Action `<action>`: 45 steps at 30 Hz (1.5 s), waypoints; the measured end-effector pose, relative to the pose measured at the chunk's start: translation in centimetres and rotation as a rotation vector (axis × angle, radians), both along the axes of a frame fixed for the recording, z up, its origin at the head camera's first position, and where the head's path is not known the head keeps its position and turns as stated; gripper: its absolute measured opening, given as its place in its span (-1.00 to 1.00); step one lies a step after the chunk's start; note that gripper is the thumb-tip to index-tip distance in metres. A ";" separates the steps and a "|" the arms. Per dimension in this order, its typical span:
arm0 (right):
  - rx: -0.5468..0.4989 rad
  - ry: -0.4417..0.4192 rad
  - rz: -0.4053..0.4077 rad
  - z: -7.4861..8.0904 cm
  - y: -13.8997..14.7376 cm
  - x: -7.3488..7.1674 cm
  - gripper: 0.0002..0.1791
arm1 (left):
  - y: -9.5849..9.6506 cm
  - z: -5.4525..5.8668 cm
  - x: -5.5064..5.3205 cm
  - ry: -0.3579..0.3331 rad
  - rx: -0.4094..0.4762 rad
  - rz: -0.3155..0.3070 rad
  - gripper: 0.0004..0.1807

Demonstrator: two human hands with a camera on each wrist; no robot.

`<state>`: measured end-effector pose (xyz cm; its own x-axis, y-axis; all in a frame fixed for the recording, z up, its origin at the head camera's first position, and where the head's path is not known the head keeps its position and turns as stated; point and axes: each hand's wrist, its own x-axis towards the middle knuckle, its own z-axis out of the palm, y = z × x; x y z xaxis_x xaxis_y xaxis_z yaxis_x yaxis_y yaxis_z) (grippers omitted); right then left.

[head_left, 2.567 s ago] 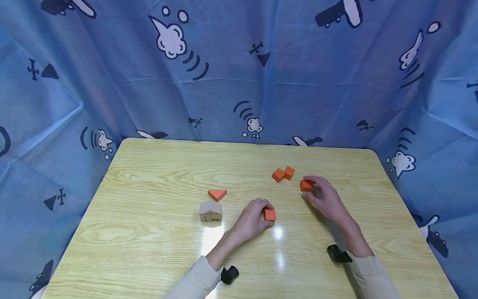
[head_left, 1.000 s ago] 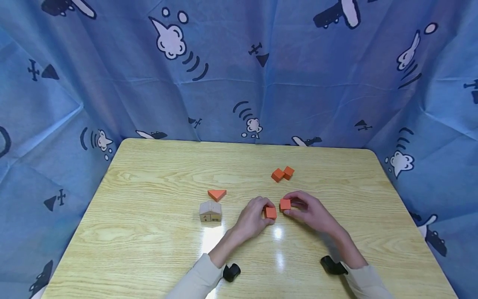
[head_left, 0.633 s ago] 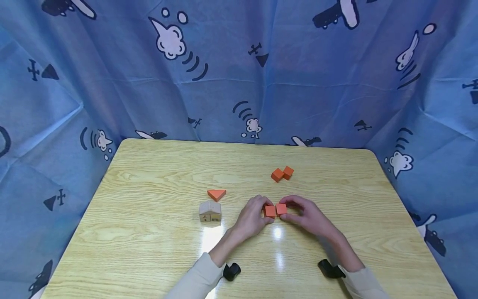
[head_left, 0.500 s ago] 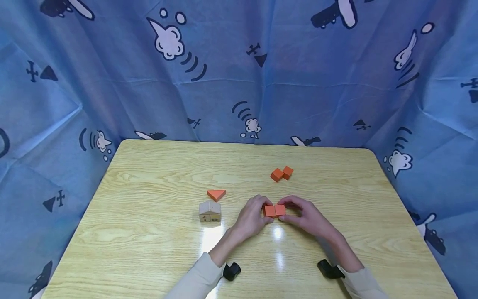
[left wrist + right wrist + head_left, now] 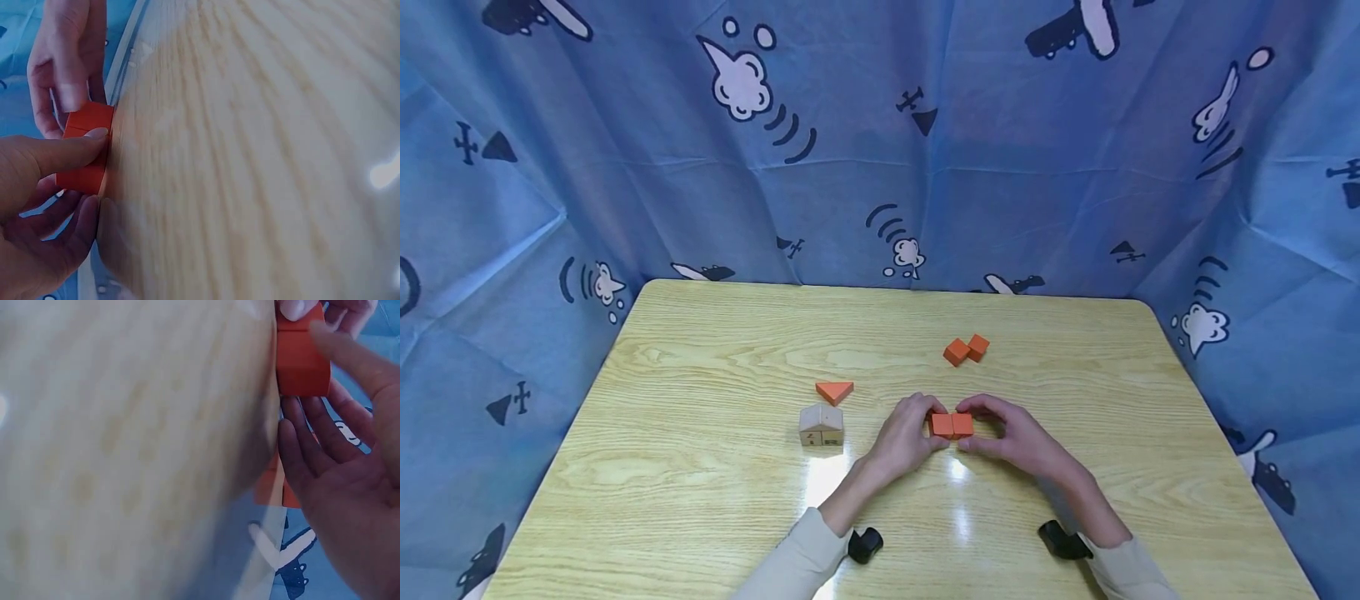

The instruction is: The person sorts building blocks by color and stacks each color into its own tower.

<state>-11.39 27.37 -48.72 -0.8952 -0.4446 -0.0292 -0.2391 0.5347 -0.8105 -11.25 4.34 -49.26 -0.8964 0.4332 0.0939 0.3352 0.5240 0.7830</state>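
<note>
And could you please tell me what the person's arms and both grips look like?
The left sleeve and right sleeve are plain, long and pale beige, ending short of the grips. By their ends sit two rounded black devices, a left device and a right device. The left grip and right grip are bare, without gloves.

On the table (image 5: 715,492), a left cube (image 5: 942,426) and a right cube (image 5: 962,425) sit side by side between the left hand (image 5: 906,435) and the right hand (image 5: 1018,433). Behind them lie two more cubes (image 5: 957,352); to the left stands a block house (image 5: 822,425), a triangular block (image 5: 835,392) behind it.
</note>
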 end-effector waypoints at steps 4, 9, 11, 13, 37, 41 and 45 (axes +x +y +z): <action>0.023 -0.004 -0.031 0.4 0.1 -0.4 -0.50 | -0.3 -0.2 0.0 0.007 0.012 -0.007 -0.58; 0.010 0.076 -0.082 1.1 0.3 -1.5 -0.61 | -0.6 -0.2 0.0 -0.010 0.040 -0.020 -0.52; 0.010 0.136 -0.091 1.4 0.3 -2.2 -0.66 | -0.6 -0.2 0.0 -0.016 0.049 -0.023 -0.51; 0.014 0.198 -0.093 1.7 0.2 -2.9 -0.69 | -0.7 -0.2 0.0 -0.021 0.059 -0.026 -0.51; 0.422 0.492 0.047 1.5 -2.2 -8.6 -0.52 | -0.5 -0.4 -0.1 -0.007 0.062 -0.026 -0.65; 0.435 0.481 0.043 1.6 -2.4 -8.7 -0.52 | -0.5 -0.2 -0.2 -0.025 0.065 -0.023 -0.65; 0.444 0.466 0.053 1.6 -2.7 -8.7 -0.53 | -0.8 -0.2 -0.1 -0.042 0.060 -0.013 -0.65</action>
